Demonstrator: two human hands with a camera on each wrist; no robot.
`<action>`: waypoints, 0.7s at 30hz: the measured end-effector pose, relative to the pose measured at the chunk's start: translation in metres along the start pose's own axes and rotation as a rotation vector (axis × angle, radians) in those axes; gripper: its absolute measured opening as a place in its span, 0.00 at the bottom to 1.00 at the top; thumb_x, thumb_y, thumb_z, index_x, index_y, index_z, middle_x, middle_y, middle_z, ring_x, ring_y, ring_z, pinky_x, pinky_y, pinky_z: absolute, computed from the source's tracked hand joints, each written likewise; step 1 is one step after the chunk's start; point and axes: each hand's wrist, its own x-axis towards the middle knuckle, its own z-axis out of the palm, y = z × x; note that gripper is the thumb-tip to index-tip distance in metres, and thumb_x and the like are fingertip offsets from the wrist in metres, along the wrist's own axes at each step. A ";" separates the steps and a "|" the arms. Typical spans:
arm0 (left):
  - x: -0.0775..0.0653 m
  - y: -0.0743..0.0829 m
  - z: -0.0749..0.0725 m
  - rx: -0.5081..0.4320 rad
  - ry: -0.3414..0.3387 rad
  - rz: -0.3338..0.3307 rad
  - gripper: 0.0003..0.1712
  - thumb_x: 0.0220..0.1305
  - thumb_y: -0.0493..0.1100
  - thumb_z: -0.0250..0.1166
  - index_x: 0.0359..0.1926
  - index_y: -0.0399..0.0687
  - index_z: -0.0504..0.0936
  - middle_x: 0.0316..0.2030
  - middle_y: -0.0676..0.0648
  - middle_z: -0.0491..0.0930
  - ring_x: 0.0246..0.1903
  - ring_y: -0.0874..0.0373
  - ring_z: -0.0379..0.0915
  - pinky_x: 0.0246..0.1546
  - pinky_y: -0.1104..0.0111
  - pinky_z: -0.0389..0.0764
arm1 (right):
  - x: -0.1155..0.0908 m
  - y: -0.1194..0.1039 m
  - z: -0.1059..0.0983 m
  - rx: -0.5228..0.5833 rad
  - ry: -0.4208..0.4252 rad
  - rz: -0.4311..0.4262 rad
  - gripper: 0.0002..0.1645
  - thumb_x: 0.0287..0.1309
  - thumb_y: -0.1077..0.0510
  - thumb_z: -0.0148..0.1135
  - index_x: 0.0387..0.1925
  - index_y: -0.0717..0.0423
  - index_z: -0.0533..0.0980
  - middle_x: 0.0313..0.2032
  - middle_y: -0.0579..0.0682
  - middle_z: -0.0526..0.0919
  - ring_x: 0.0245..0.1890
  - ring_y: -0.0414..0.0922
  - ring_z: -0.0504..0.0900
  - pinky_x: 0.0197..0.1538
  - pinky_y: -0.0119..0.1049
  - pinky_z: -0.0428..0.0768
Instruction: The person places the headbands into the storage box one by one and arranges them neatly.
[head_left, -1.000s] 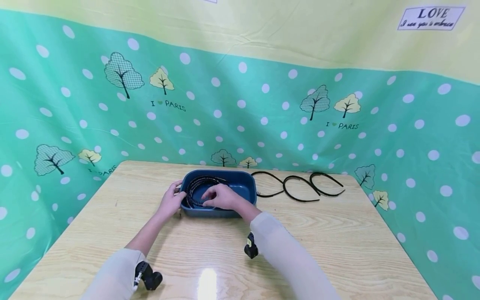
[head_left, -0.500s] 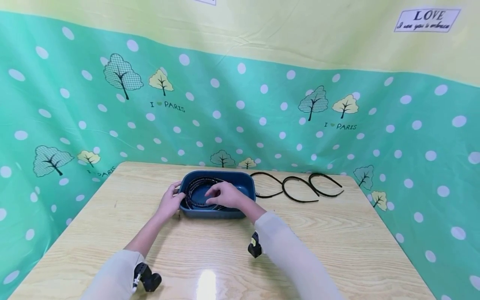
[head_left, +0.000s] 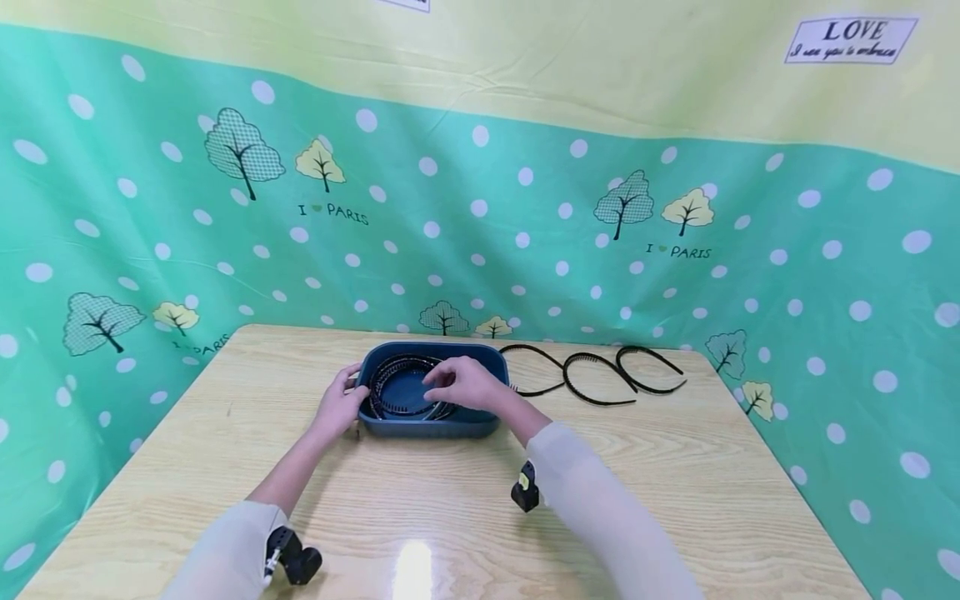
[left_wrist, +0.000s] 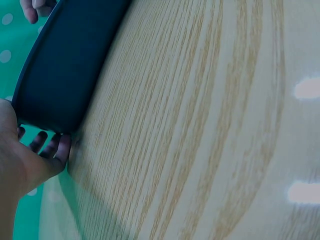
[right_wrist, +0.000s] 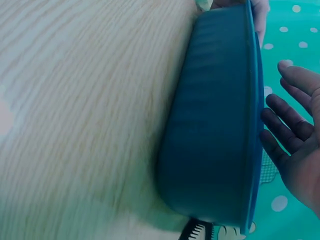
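Head view, left to right: the left hand (head_left: 341,406) is at the left end of the blue bin (head_left: 427,429), thumb at the rim, fingers against the outer end wall, gripping it just as a second ago. The bin stands upright on the wood-grain table (head_left: 420,500), toward the back edge. Inside, at its left end, black nested headbands (head_left: 378,383) lie in a loose ring; overlap prevents a count.

Next, the right hand (head_left: 467,385), above the bin. Main change: a second ago it was down at the ring's near side; since then it has lifted and drawn rightward. Right wrist view shows its fingers loosely bent, apart, holding nothing. Reading: the ring seems released and settled, leaving the right hand free while the left steadies the bin.

Farther right, outside the bin, unmoved over that span: a first headband (head_left: 534,347), partly hidden by the bin's right end; a second headband (head_left: 588,356), rounded side toward the bin; a third headband (head_left: 660,392), farthest out. Those three appear not yet dealt with.
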 end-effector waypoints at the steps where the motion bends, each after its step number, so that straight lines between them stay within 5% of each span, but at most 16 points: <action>1: 0.000 0.000 0.000 -0.002 0.000 0.000 0.31 0.68 0.39 0.44 0.71 0.44 0.52 0.60 0.31 0.63 0.55 0.40 0.68 0.38 0.69 0.80 | -0.001 0.001 -0.002 -0.002 0.005 -0.002 0.14 0.53 0.50 0.66 0.42 0.47 0.82 0.34 0.42 0.81 0.34 0.38 0.76 0.35 0.29 0.76; 21: 0.001 0.001 0.001 0.046 0.031 0.027 0.30 0.67 0.38 0.46 0.70 0.41 0.55 0.58 0.30 0.67 0.54 0.41 0.69 0.46 0.66 0.77 | -0.024 0.021 -0.045 0.029 0.110 -0.011 0.18 0.54 0.55 0.65 0.46 0.58 0.80 0.35 0.49 0.82 0.35 0.41 0.77 0.37 0.31 0.77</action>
